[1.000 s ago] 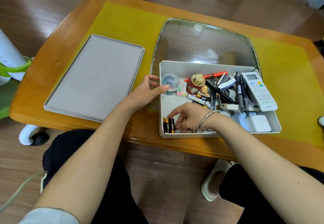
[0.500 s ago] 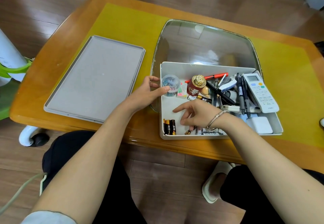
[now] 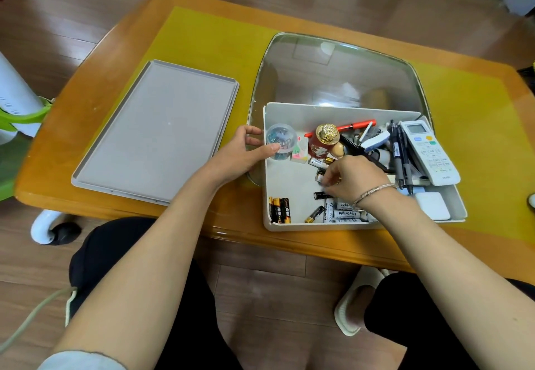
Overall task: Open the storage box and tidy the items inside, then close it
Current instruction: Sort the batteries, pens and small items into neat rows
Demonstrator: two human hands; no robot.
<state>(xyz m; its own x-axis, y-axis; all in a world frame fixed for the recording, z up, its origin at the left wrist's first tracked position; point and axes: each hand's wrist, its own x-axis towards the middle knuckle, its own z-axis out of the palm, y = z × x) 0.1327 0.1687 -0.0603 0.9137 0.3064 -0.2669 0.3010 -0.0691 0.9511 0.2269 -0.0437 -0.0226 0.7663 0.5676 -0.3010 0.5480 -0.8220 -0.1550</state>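
Observation:
The white storage box [image 3: 289, 180] stands open on the table's near edge, and its grey lid [image 3: 156, 132] lies flat to the left. My left hand [image 3: 240, 155] grips the box's left wall, thumb inside beside a clear round tub of clips [image 3: 280, 139]. My right hand [image 3: 354, 178] is inside the box, fingers curled and pinching a loose battery [image 3: 318, 178] near a red bottle with a gold cap [image 3: 322, 144]. Black-and-gold batteries [image 3: 279, 210] sit at the front left, and white batteries [image 3: 344, 213] lie along the front wall.
On the box's right side are a white remote [image 3: 428, 152], dark pens [image 3: 401, 161], a red pen [image 3: 341, 126] and a white square block [image 3: 432, 209]. A glass inset [image 3: 333, 71] lies behind the box. A slipper [image 3: 351, 309] is on the floor.
My right hand has moved from the box's front wall up to the loose batteries by the red bottle and curled onto one. My left hand has stayed on the box's wall.

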